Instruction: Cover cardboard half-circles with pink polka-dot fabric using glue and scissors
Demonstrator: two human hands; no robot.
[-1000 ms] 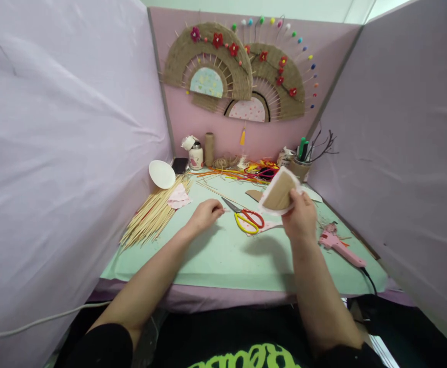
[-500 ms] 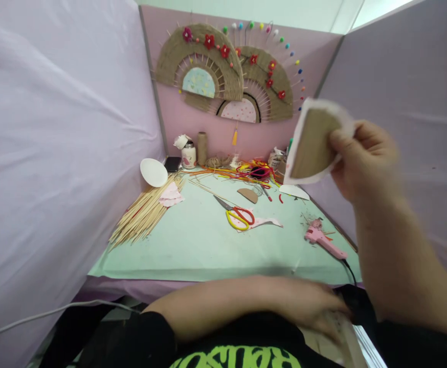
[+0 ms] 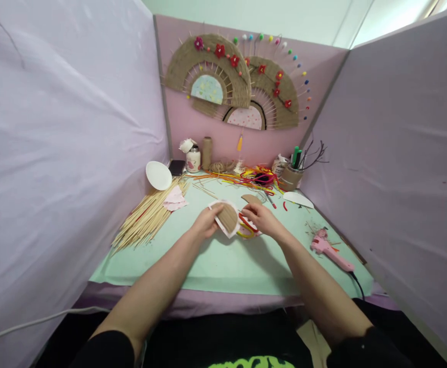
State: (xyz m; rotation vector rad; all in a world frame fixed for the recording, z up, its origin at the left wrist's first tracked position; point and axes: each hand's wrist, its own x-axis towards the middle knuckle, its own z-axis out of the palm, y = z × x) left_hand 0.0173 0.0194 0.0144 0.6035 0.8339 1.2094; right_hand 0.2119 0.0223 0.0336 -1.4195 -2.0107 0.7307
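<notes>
My left hand grips a brown half-round cardboard piece by its left side, thumb on top. White fabric shows around the cardboard's edge. Just right of it, my right hand hovers over the scissors, its fingers loosely bent and apparently holding nothing. Red and yellow handles show below those fingers; the held piece hides the blades. Another brown half-round cardboard piece lies behind my right hand. Part of a pink patterned fabric scrap shows by the handles.
Thin wooden sticks lie at left, beside a white bowl and fabric scraps. A pink glue gun with a cord rests at right. Colourful craft stems and a pen holder stand behind. Decorated fans hang on the back panel.
The fabric-edged cardboard has come down from the upper right to the table's middle and passed from my right hand to my left. My left hand has risen from my lap; my right is now by the scissors.
</notes>
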